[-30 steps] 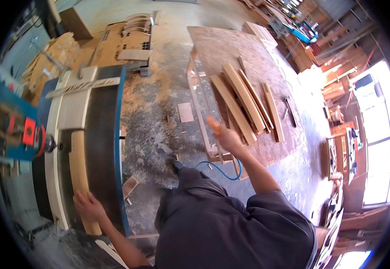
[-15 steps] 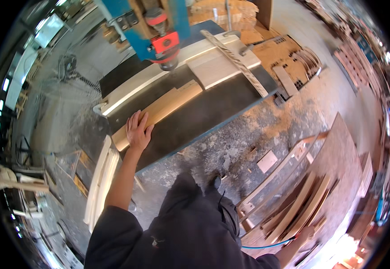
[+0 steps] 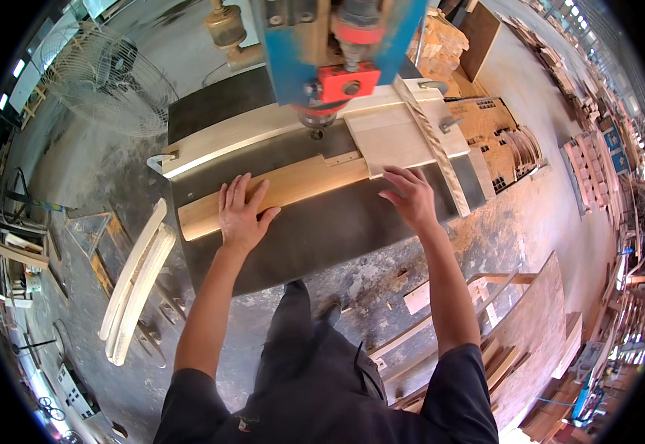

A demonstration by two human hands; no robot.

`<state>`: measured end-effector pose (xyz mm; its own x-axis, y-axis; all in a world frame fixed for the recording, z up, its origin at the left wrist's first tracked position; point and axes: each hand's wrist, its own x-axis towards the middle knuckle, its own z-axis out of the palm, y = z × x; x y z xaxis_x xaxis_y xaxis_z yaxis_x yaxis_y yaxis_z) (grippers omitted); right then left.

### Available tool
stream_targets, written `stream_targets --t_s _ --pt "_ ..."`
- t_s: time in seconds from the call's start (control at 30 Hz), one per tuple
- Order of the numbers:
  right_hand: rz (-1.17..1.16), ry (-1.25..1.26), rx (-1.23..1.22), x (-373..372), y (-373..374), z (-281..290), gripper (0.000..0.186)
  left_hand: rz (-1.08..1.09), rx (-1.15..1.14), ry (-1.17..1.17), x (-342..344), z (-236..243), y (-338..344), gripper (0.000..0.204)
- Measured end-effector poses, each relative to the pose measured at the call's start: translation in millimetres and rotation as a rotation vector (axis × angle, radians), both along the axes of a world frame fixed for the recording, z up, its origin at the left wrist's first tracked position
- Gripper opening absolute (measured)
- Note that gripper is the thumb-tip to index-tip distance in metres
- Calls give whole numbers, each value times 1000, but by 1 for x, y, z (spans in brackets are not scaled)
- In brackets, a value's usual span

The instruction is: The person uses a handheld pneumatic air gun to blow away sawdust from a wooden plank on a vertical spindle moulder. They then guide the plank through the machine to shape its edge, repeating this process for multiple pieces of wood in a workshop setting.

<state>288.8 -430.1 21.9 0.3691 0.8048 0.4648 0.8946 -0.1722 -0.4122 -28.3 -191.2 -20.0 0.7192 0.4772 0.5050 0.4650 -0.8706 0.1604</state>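
Observation:
My left hand point(image 3: 242, 218) lies across a long tan wooden strip point(image 3: 300, 177) on a dark machine table point(image 3: 293, 251), fingers apart. My right hand point(image 3: 410, 194) is open, fingers slightly bent, at the strip's right end beside a pale board point(image 3: 382, 138). A slanted pale batten point(image 3: 448, 170) crosses that board. Behind the strip runs a long pale wooden rail point(image 3: 226, 140). Above them is the blue machine head point(image 3: 285, 52) with a red block point(image 3: 333, 83) and a round spindle point(image 3: 315, 122).
A wire fan point(image 3: 100, 89) stands left behind the table. Curved pale pieces point(image 3: 137, 281) lean at lower left. A plywood-topped bench point(image 3: 530, 318) with wood strips is at lower right. A sawdust-covered fixture point(image 3: 500, 126) and stacked wood point(image 3: 589, 170) are to the right.
The view has swung toward the machine. My right hand has left the wood pieces on the bench and come to the strip; my left hand has stayed on the strip.

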Motion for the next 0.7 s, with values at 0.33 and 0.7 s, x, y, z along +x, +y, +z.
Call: stream_targets --t_s 0.33,0.7 --pt "158 -128 -109 10 84 -12 33 3 -77 -21 17 5 22 56" --pt "157 -45 -38 24 111 -27 35 47 -58 -38 36 -1 36 56"
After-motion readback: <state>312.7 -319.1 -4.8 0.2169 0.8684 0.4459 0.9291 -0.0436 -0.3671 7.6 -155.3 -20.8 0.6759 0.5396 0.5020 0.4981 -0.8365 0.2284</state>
